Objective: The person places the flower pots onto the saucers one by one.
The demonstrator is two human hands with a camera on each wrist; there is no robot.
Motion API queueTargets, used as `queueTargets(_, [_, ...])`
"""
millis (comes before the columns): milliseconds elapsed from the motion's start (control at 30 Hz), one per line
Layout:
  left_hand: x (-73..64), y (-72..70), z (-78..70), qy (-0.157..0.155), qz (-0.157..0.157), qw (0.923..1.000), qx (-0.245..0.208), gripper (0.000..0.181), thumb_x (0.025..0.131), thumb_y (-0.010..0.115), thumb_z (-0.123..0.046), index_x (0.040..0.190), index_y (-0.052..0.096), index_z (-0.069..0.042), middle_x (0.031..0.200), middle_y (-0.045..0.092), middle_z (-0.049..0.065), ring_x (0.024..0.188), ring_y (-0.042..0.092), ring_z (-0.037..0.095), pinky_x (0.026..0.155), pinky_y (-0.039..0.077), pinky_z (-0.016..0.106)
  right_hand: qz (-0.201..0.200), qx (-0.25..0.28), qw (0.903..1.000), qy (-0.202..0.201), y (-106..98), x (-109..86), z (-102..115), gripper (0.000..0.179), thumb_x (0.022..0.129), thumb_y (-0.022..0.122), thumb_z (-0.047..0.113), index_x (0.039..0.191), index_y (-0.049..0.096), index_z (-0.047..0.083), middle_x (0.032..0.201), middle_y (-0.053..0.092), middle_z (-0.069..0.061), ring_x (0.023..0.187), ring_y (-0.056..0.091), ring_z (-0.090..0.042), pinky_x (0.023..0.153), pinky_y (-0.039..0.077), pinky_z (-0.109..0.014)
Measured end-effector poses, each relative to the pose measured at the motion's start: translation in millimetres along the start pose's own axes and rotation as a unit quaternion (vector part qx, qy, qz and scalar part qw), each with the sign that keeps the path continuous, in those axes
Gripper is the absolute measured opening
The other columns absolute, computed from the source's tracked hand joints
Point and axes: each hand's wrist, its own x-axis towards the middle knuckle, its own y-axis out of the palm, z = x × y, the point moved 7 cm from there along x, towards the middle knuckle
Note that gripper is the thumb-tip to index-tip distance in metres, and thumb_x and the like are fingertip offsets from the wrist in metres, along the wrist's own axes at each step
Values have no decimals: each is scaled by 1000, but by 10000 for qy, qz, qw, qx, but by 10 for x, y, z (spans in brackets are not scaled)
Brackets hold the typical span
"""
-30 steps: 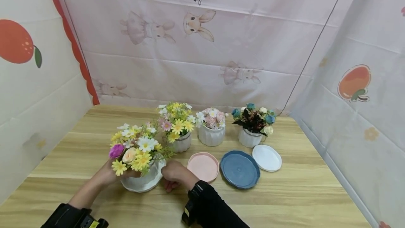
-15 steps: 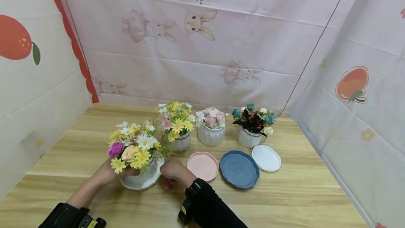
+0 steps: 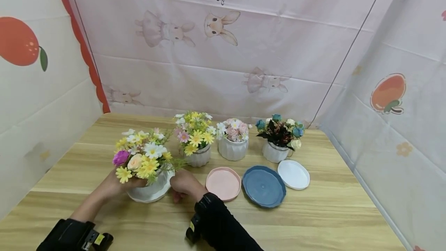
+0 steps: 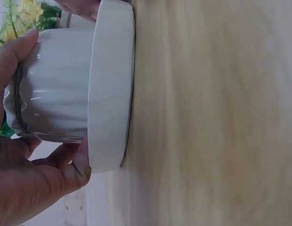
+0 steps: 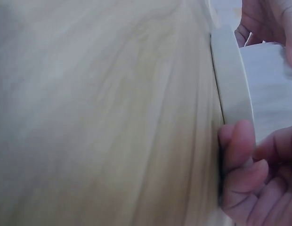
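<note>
My left hand holds a white flowerpot, thumb on one side and fingers on the other. Twine circles the pot below its rim. Yellow, white, peach and purple artificial flowers fill it and partly cover the hand in the head view. Beneath the pot is a large white saucer, low on the wooden tabletop; the pot stands upright in it. On the saucer's right edge my right hand pinches the rim, its curled fingers against the outer wall in the right wrist view.
Behind stand three more potted flowers: yellow and pink, pale pink, and blue and white. Pink, blue and small white saucers lie to the right. Printed cloth walls enclose the table.
The flowerpot and the white saucer have shifted left and slightly away from me, together with both hands. The other pots and saucers stay where they were.
</note>
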Motion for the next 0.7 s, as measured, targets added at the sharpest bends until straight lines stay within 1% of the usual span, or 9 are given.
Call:
queueTargets(33, [4,-13,13,3,-3,10000,3,82,75,77,-10,138,28,8,129,43,29,115,43,43,93,36,56,-44,-4,10000,28,6,15,4,40,84,40,0,47,52,-3,39,52,-8,29,38,-14,31,25,-21])
queueTargets(133, [9,-45,47,-14,8,10000,-66,80,76,76,-10,139,29,7,129,44,26,114,46,34,94,40,42,-146,11,9998,157,22,49,25,39,86,41,1,49,54,-3,40,53,-9,30,41,-14,31,26,-21])
queueTargets(267, [7,-78,82,48,19,9999,-133,79,77,75,-10,139,29,6,128,45,25,109,46,5,89,38,18,-187,-7,9996,217,41,64,70,40,90,42,4,53,58,-2,43,55,-10,33,45,-16,32,30,-21])
queueTargets(367, [4,-101,90,123,14,9998,-158,78,78,75,-10,139,28,7,128,45,26,104,44,-7,86,37,13,-152,23,9998,156,41,67,112,43,91,42,3,53,60,-3,44,56,-10,34,44,-17,33,30,-22])
queueTargets(400, [4,-108,95,94,13,9998,-146,78,78,75,-10,139,28,6,128,45,25,105,44,-5,86,37,14,-141,84,9998,146,39,70,122,43,91,42,3,52,61,-4,44,56,-11,34,43,-17,34,30,-22])
queueTargets(467, [7,-125,107,5,5,10000,-89,78,79,74,-12,139,29,5,128,46,24,108,47,5,89,40,22,-147,221,9996,113,36,78,140,43,90,42,1,53,61,-5,45,55,-12,34,42,-17,34,30,-22])
queueTargets(600, [11,-163,137,-205,16,9997,-102,78,79,74,-14,139,29,4,127,47,24,113,46,34,95,37,48,-141,606,9979,163,50,97,165,39,89,42,-1,56,62,-8,48,57,-16,34,42,-16,35,31,-21])
queueTargets(633, [11,-173,141,-220,12,9997,-136,78,79,75,-13,140,29,5,128,46,25,114,44,39,95,35,54,-119,668,9975,182,57,102,174,38,89,42,-2,58,62,-9,50,58,-17,35,43,-16,35,31,-21])
queueTargets(700, [9,-193,148,-235,2,9995,-200,80,78,74,-12,141,27,4,129,44,26,116,42,40,95,32,58,-90,694,9971,286,74,115,186,37,89,42,-2,59,63,-9,53,59,-18,36,46,-16,35,32,-21])
